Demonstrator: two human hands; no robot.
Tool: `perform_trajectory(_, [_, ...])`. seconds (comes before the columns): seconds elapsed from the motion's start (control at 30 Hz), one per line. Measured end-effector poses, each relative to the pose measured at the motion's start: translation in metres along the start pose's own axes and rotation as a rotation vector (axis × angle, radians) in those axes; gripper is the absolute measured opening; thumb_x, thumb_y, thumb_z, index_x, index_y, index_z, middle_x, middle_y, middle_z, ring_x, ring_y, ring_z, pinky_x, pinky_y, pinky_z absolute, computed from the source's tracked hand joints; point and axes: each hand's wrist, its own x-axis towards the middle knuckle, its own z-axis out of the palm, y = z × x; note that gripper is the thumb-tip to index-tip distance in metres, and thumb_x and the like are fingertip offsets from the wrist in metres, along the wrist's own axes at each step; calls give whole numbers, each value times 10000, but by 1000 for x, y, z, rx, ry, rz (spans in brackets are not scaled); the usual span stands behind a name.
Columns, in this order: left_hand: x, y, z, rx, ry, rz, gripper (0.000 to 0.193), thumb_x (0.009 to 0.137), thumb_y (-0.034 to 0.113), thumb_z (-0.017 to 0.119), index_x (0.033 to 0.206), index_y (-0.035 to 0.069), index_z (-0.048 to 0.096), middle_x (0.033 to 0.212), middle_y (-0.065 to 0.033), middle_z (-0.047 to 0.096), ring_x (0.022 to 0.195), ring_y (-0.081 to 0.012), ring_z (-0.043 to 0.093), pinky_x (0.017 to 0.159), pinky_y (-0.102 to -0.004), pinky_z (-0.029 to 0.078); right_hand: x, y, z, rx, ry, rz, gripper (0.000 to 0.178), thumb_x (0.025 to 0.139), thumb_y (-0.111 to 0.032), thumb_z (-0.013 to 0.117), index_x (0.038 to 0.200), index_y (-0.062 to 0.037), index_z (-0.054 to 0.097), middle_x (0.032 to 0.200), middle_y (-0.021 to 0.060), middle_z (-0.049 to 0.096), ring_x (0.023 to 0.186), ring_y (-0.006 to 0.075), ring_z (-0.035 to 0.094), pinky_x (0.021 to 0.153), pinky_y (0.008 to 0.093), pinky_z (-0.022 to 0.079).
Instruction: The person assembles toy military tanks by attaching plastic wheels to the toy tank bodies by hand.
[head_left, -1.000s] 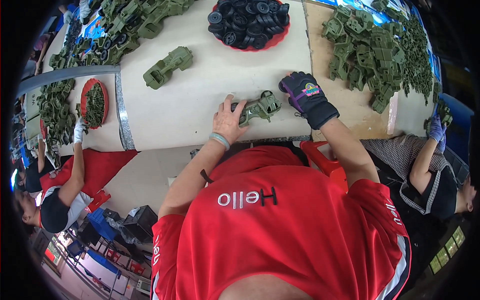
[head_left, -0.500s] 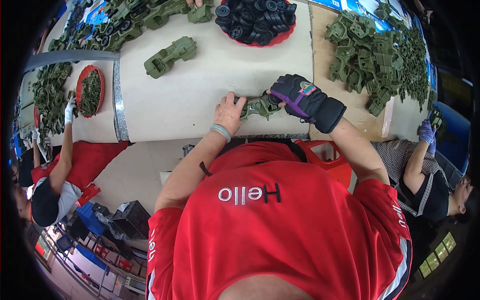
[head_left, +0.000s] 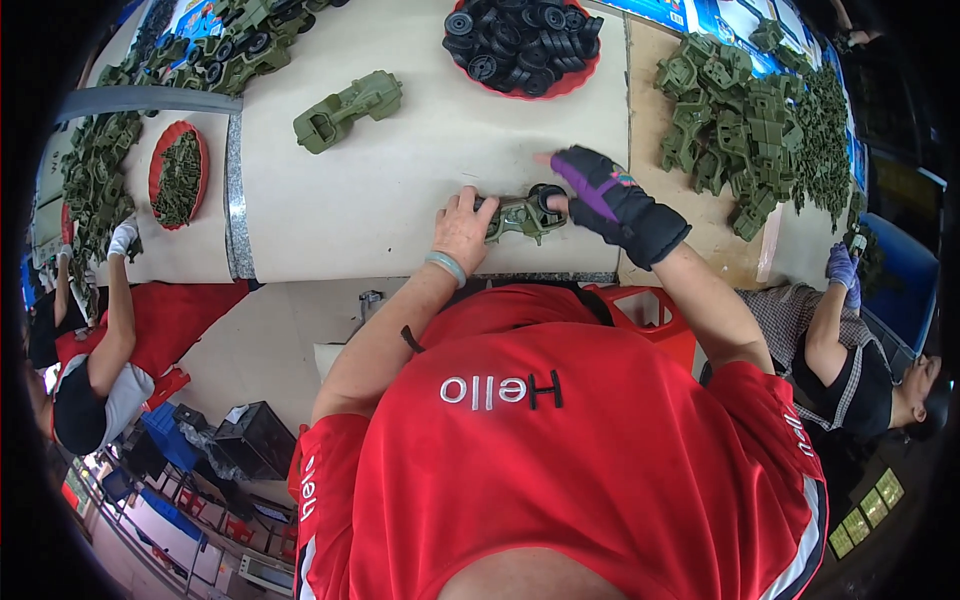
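Note:
A green plastic toy vehicle body [head_left: 517, 219] lies on its side on the table's front part. My bare left hand [head_left: 464, 230], with a pale bracelet at the wrist, grips its left end. At its right end sits a black toy wheel [head_left: 547, 197]. My right hand [head_left: 610, 196] wears a black and purple glove with bare fingertips. Its thumb touches the wheel, while the index finger stretches out to the left, apart from the thumb. Farther back lies another green toy vehicle body [head_left: 347, 110], away from both hands.
A red tray [head_left: 596, 72] heaped with black wheels stands at the back. Green vehicle bodies [head_left: 735, 120] and small green parts [head_left: 825, 140] are piled at right. At left are a red basket [head_left: 204, 165], more green pieces and a co-worker's gloved hand [head_left: 123, 238]; another person's purple glove [head_left: 842, 268] is at right.
My right index finger has come away from the wheel and straightened. A co-worker's fingers at the top have gone from view. The left co-worker's gloved hand has moved from the basket to the heap.

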Motion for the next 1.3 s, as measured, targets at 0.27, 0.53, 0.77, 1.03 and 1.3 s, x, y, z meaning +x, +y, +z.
perform_trajectory(0.27, [-1, -9, 12, -43, 147, 60, 531, 761, 19, 672, 1258, 201, 621, 1207, -157, 517, 1093, -383, 572, 845, -515, 481, 32, 12, 65, -76, 221, 161, 347, 770, -100, 648, 1106, -18, 661, 1045, 218, 682, 1014, 437, 644, 895, 524, 518])
perform_trajectory(0.53, [-5, -7, 32, 27, 141, 42, 443, 886, 137, 581, 1322, 208, 614, 1244, -157, 523, 1107, -349, 551, 885, -490, 458, 47, -1, 41, -240, -88, -31, 334, 750, -140, 714, 1072, -64, 671, 1019, 178, 691, 980, 399, 659, 866, 491, 520])
perform_trajectory(0.77, [-2, -7, 29, 12, 185, 76, 485, 842, 98, 593, 1323, 160, 600, 1239, -163, 525, 1124, -358, 539, 888, -497, 429, 66, 8, 34, -271, -265, -208, 291, 760, -242, 725, 1011, -103, 682, 964, 137, 684, 958, 372, 664, 838, 498, 516])
perform_trajectory(1.03, [-1, -20, 22, -99, 80, 7, 612, 749, 104, 740, 1335, 167, 572, 1246, -176, 533, 1122, -382, 577, 897, -506, 487, 69, 5, 26, -142, -74, -146, 291, 833, -156, 671, 1099, -38, 685, 1042, 185, 693, 980, 383, 654, 884, 487, 524])
perform_trajectory(1.3, [27, -150, -120, -1082, 261, -496, 906, 712, 352, 963, 1381, -23, 481, 1318, -188, 624, 1147, -258, 648, 922, -386, 567, 36, -2, -22, 317, 807, 346, 232, 1005, -69, 586, 1211, -33, 687, 1092, 85, 687, 996, 200, 634, 895, 341, 501])
